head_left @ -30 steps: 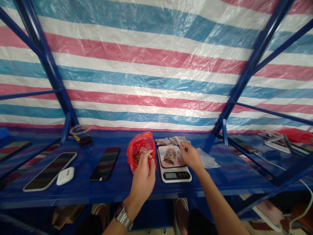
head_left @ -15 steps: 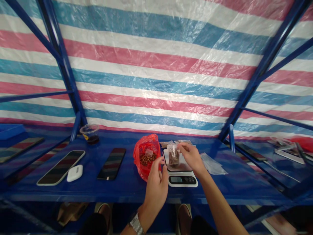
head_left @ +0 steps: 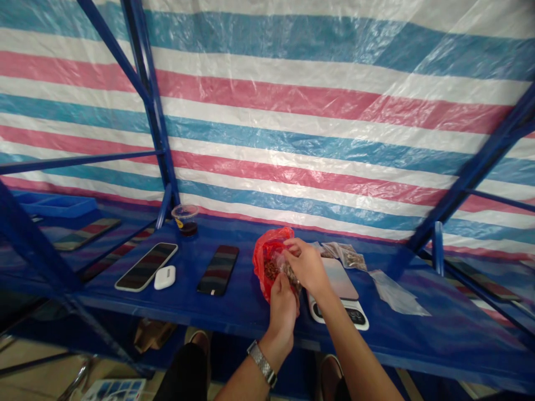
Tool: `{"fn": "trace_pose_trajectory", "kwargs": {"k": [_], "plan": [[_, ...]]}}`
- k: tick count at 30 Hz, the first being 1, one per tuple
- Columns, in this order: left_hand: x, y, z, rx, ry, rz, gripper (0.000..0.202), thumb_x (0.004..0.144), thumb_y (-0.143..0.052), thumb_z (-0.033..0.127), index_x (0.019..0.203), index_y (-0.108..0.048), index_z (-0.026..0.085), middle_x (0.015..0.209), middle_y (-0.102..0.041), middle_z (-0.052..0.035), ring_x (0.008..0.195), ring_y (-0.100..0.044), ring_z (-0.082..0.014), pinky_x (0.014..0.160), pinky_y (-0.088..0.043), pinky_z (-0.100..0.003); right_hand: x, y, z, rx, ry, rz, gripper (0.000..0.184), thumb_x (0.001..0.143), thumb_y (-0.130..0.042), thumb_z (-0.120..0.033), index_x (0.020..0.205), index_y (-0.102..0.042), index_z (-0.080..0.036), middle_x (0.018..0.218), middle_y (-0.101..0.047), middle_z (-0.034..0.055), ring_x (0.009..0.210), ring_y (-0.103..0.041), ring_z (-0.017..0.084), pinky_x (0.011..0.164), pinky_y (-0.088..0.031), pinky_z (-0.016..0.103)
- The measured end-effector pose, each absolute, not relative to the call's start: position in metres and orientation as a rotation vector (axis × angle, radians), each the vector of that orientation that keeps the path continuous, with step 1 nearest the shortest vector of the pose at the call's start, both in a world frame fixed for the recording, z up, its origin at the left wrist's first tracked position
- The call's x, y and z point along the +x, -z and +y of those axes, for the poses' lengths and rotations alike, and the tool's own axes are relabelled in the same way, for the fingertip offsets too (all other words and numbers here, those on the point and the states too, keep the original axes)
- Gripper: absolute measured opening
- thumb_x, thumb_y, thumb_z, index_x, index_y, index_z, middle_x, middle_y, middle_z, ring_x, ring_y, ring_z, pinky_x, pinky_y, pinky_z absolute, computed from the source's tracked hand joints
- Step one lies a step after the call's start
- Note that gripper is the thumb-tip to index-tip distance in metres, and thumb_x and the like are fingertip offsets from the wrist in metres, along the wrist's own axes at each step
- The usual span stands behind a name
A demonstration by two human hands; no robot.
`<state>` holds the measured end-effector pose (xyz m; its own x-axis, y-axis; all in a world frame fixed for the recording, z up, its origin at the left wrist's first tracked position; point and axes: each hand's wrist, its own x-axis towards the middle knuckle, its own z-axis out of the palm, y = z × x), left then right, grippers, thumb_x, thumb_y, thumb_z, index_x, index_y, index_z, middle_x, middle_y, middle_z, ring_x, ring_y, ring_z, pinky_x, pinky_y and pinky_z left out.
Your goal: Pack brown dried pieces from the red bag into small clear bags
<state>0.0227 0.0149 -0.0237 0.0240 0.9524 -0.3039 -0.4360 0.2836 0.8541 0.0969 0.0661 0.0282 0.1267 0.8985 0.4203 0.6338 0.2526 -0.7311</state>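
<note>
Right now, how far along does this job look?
Some looks done: filled packets lie behind the scale. In hand: the left hand and right hand hold a small clear packet at the red bag. Left: brown pieces lie in the bag, and the scale's plate is bare.

Small clear bag (head_left: 290, 273) of brown pieces (head_left: 271, 270) pinched between my left hand (head_left: 283, 313) and right hand (head_left: 307, 266), against the open red plastic bag (head_left: 264, 263), more pieces inside
</note>
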Motion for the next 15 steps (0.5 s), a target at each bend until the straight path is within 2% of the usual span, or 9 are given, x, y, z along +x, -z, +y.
{"fn": "trace_pose_trajectory", "kwargs": {"k": [4, 12, 15], "plan": [[0.015, 0.017, 0.011, 0.613, -1.222, 1.026, 0.051, 0.093, -0.045, 0.071, 0.086, -0.053, 0.021, 0.042, -0.043, 0.0078, 0.032, -0.033, -0.0081, 0.035, -0.021, -0.019, 0.09, -0.027, 0.071, -1.496, -0.381, -1.617, 0.024, 0.081, -0.061, -0.016, 0.1, -0.075, -0.018, 0.085, -0.077, 0.0049, 0.076, -0.071, 0.02, 0.078, -0.053, 0.032], [0.008, 0.015, 0.01, 0.569, -1.172, 0.998, 0.049, 0.097, -0.041, 0.061, 0.079, -0.055, 0.018, 0.047, -0.048, 0.0044, 0.034, -0.035, -0.0067, 0.036, -0.023, -0.018, 0.088, -0.028, 0.066, -1.512, -0.452, -1.618, 0.022, 0.082, -0.062, -0.015, 0.1, -0.074, -0.018, 0.091, -0.079, 0.0065, 0.081, -0.073, 0.021, 0.08, -0.054, 0.033], [0.009, 0.021, 0.012, 0.565, -1.18, 0.988, 0.052, 0.096, -0.042, 0.064, 0.089, -0.061, 0.016, 0.047, -0.049, 0.0051, 0.033, -0.036, -0.0077, 0.036, -0.025, -0.019, 0.089, -0.025, 0.066, -1.49, -0.44, -1.617, 0.021, 0.082, -0.062, -0.016, 0.098, -0.075, -0.018, 0.093, -0.079, 0.0067, 0.082, -0.073, 0.022, 0.081, -0.054, 0.035]]}}
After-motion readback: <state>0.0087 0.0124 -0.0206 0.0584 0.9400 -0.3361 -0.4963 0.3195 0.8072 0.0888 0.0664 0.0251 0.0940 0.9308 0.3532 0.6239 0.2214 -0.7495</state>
